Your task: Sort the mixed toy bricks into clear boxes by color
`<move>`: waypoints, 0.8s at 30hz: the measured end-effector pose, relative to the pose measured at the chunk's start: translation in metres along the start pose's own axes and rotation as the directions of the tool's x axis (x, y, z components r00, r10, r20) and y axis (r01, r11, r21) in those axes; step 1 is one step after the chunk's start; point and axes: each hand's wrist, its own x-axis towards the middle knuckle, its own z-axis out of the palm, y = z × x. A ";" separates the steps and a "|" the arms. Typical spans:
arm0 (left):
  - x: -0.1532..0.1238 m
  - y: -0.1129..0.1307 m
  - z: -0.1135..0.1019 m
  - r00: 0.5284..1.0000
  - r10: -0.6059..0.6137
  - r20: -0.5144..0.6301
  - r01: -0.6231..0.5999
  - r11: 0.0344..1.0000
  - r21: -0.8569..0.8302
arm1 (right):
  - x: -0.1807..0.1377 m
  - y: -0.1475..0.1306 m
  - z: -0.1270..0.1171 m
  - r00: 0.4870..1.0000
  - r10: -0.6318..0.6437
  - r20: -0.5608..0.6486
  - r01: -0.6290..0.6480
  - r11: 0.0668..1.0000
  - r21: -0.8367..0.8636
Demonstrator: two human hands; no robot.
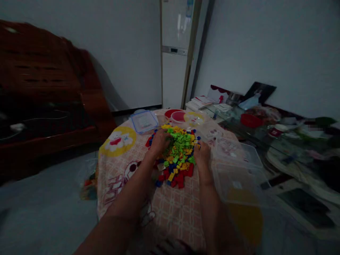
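Observation:
A heap of small toy bricks (pixel 178 156) in green, yellow, red and blue lies on a round table with a patterned cloth (pixel 172 209). My left hand (pixel 159 141) rests on the heap's far left side, fingers curled into the bricks. My right hand (pixel 202 154) presses against the heap's right edge, fingers bent onto the pieces. The picture is dim and soft, so whether either hand grips any brick is not visible.
A clear plastic lid (pixel 144 121) and a round clear tub (pixel 178 117) lie beyond the heap. Clear plastic boxes (pixel 236 177) stand at the right. A cluttered low table (pixel 265 124) is further right, a dark wooden sofa (pixel 47 106) at the left, a white appliance (pixel 175 53) behind.

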 end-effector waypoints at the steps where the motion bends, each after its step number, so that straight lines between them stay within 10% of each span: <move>1: 0.001 -0.008 -0.003 0.999 -0.028 -0.045 0.028 0.999 -0.017 | 0.006 0.002 0.002 1.000 0.030 0.002 -0.030 0.999 -0.023; 10: -0.006 -0.074 -0.008 0.887 -0.453 -0.087 0.441 0.888 -0.127 | 0.039 0.015 0.015 0.979 0.172 0.114 -0.147 0.969 -0.198; 24: -0.003 -0.054 0.018 0.871 -0.489 0.056 0.459 0.766 -0.450 | 0.041 -0.003 0.030 0.965 0.136 0.223 -0.178 0.967 0.184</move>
